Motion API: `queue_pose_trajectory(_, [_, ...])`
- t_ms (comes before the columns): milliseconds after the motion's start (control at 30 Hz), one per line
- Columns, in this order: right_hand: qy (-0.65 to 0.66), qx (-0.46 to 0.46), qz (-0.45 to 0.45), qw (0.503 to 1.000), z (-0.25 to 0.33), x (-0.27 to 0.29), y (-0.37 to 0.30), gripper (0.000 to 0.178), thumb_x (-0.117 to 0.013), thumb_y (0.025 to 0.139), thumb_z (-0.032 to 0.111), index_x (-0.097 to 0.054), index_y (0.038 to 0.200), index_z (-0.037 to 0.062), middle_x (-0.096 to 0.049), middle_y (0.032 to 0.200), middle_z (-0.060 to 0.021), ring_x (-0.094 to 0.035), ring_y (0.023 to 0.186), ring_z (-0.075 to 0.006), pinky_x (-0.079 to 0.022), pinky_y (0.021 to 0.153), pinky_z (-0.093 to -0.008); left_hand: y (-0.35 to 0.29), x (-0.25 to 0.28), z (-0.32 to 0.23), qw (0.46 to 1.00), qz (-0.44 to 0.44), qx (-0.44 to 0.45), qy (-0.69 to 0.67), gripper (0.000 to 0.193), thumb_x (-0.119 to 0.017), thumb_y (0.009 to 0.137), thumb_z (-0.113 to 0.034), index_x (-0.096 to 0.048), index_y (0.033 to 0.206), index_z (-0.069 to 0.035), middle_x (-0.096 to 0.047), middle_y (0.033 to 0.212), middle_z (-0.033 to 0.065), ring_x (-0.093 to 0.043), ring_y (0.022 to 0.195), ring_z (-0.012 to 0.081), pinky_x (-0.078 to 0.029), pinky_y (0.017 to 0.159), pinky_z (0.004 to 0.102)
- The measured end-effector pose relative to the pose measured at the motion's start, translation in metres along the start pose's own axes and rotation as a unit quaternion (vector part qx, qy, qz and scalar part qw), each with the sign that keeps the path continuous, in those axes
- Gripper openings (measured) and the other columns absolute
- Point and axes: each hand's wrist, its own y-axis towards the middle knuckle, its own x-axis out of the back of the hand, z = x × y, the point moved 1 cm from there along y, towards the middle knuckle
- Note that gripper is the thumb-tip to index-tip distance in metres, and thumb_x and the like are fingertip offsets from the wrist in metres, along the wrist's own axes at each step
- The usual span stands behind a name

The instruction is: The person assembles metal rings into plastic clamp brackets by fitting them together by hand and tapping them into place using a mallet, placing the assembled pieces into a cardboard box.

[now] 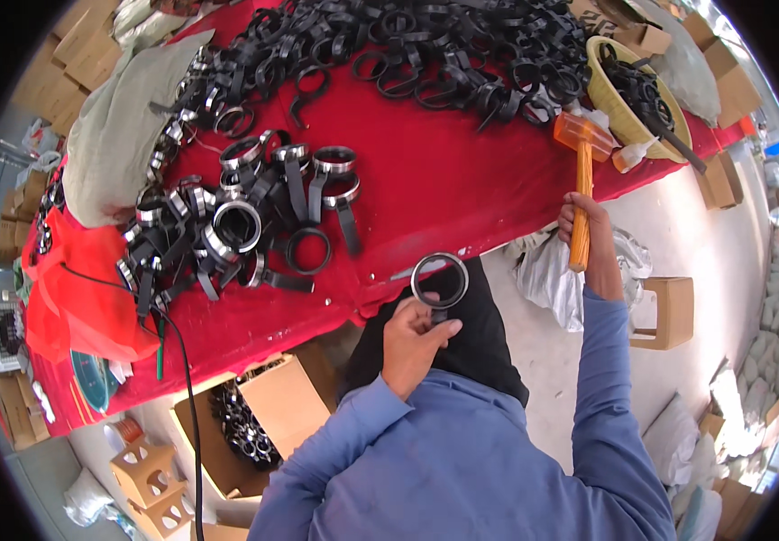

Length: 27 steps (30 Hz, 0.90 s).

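My left hand [412, 347] is closed around the short handle of a black ring with a pale inner rim [463, 290]. The ring stands upright in front of my lap, by the table's near edge. Out to the right, my right hand [585, 221] grips the wooden handle of a mallet [585, 180]. Its translucent orange head [585, 135] is over the table's right side. Left of my hands lies a heap of black rings with handles [236, 225], many with shiny metal bands.
A red cloth covers the table [407, 198]. Plain black rings [444, 50] pile along its far side. A yellow basket [599, 68] and a small white-tipped bottle [633, 155] are at right. Below stands an open carton [290, 406]; a black cable [193, 406] hangs at left.
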Motion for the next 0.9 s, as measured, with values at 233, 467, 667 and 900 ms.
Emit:
queue_pose_trajectory(233, [-0.150, 0.099, -0.060, 0.982, -0.024, -0.034, -0.081, 0.025, -0.069, 0.094, 0.016, -0.055, 0.109, 0.0006, -0.055, 0.078, -0.0056, -0.061, 0.064, -0.0171, -0.054, 0.059, -0.0342, 0.024, -0.010, 0.035, 0.999, 0.026, 0.000, -0.024, 0.021, -0.084, 0.092, -0.006, -0.068, 0.103, 0.002, -0.073, 0.103, 0.0081, -0.071, 0.087, 0.0129, -0.064, 0.078, 0.0291])
queue_pose_trajectory(467, [-0.272, 0.147, -0.067, 0.949, -0.033, -0.026, -0.146, 0.029, -0.070, 0.094, 0.011, -0.055, 0.113, -0.0032, -0.061, 0.078, -0.0094, -0.061, 0.055, -0.0170, -0.054, 0.053, -0.0308, 0.039, -0.035, 0.053, 1.000, -0.029, 0.002, -0.010, 0.023, -0.082, 0.095, -0.014, -0.068, 0.101, 0.003, -0.075, 0.094, 0.0077, -0.073, 0.082, 0.0118, -0.060, 0.075, 0.0263])
queue_pose_trajectory(667, [-0.327, 0.102, -0.055, 0.938, -0.048, -0.032, -0.184, 0.038, -0.074, 0.095, 0.010, -0.055, 0.125, -0.0035, -0.062, 0.077, -0.0054, -0.053, 0.047, -0.0101, -0.044, 0.044, -0.0261, 0.043, -0.043, 0.045, 0.994, -0.012, -0.046, -0.095, 0.025, -0.069, 0.105, -0.019, -0.067, 0.103, 0.006, -0.076, 0.098, 0.0113, -0.078, 0.087, 0.0184, -0.063, 0.075, 0.0286])
queue_pose_trajectory(900, [-0.404, 0.042, -0.049, 0.912, -0.070, -0.041, -0.217, 0.039, -0.073, 0.096, 0.009, -0.057, 0.130, -0.0011, -0.058, 0.076, -0.0011, -0.054, 0.053, -0.0092, -0.047, 0.049, -0.0279, 0.044, -0.046, 0.044, 0.998, -0.033, -0.060, 0.015, 0.030, -0.063, 0.108, -0.025, -0.067, 0.102, 0.004, -0.076, 0.092, 0.0127, -0.079, 0.082, 0.0206, -0.063, 0.068, 0.0319])
